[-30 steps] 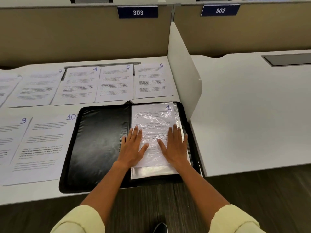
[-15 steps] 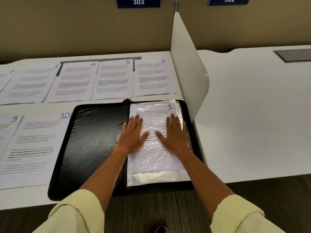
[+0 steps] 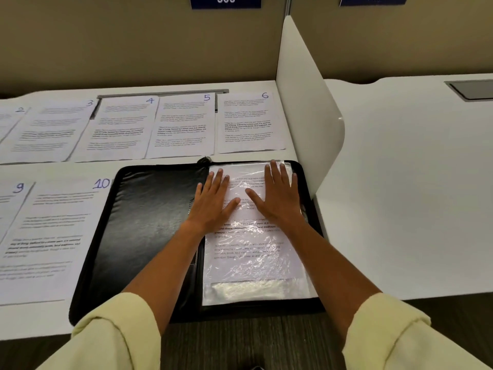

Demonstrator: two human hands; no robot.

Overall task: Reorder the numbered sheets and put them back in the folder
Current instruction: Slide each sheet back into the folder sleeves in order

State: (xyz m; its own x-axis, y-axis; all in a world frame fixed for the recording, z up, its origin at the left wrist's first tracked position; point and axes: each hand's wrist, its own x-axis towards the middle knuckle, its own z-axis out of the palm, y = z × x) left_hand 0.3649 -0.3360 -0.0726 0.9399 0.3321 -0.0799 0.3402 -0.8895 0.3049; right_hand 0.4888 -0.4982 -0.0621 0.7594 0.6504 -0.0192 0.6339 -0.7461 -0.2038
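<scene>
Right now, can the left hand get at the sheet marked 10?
Probably yes. The left hand lies flat on the folder's plastic sleeve, holding nothing, and sheet 10 lies uncovered on the desk just left of the folder.

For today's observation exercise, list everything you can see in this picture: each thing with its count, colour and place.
Numbered sheets: seven visible, white, loose on the desk in two rows, marked 2, 3, 4, 5, 6, 9, 10.
Folder: one, black, open, front of desk.
Plastic sleeve: one, clear, holding a printed sheet, folder's right half.
Divider: one, white, right of folder.
Desk signs: two, blue, back wall.
Left hand: flat on sleeve.
Right hand: flat on sleeve.
</scene>
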